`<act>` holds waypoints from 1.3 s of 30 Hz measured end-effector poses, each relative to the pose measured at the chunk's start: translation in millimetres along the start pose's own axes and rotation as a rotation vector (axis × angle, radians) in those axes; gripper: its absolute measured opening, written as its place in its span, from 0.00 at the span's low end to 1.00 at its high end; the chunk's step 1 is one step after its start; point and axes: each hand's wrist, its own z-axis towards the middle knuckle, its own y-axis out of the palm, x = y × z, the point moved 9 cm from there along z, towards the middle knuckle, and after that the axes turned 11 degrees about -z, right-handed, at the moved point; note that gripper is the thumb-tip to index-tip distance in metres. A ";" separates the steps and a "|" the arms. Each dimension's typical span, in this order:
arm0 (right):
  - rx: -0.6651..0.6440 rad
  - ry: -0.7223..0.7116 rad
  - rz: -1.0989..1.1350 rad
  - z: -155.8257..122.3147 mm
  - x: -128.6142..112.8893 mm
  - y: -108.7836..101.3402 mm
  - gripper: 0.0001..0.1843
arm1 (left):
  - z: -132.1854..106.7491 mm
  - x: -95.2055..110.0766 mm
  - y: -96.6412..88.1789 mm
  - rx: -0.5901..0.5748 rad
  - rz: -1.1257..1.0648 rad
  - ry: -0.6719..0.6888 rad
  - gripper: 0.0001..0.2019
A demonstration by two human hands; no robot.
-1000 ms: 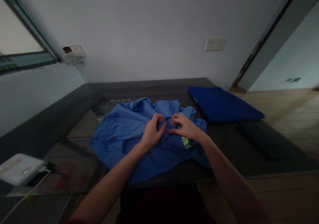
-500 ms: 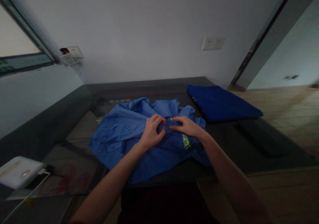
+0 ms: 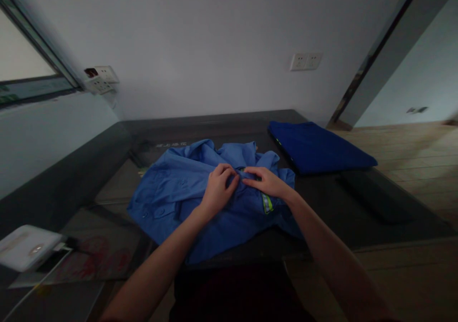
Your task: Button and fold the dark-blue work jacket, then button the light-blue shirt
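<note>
A light blue work shirt with a yellow-green reflective strip lies crumpled on the dark table. My left hand and my right hand meet at the shirt's front near the collar. Both pinch the fabric between thumb and fingers, almost touching each other. What lies between the fingertips, such as a button, is too small to make out.
A folded dark blue garment lies at the table's back right. A white device with a cable sits at the near left. A dark flat object lies to the right. Wall sockets hang at the left, wooden floor to the right.
My hands have drawn slightly closer together on the shirt's front. The reflective strip by my right hand is now more covered. The shirt lies as before.
</note>
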 end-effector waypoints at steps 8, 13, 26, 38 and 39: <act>0.027 -0.018 -0.050 0.0 -2.0 -1.4 0.08 | 0.2 4.7 0.4 -0.016 0.001 0.026 0.04; 0.029 -0.009 -0.103 0.1 -1.3 0.8 0.08 | -1.7 8.6 -1.4 -0.013 0.146 0.050 0.04; 0.034 -0.008 -0.122 0.5 0.0 2.5 0.09 | -6.2 23.2 -0.7 -0.008 0.284 0.203 0.06; 0.028 -0.018 -0.162 -0.4 -1.2 1.1 0.09 | -4.3 16.3 4.9 -0.053 0.112 0.109 0.04; 0.024 -0.019 -0.169 -0.3 -1.3 1.5 0.08 | -3.7 15.3 5.4 -0.060 0.105 0.103 0.04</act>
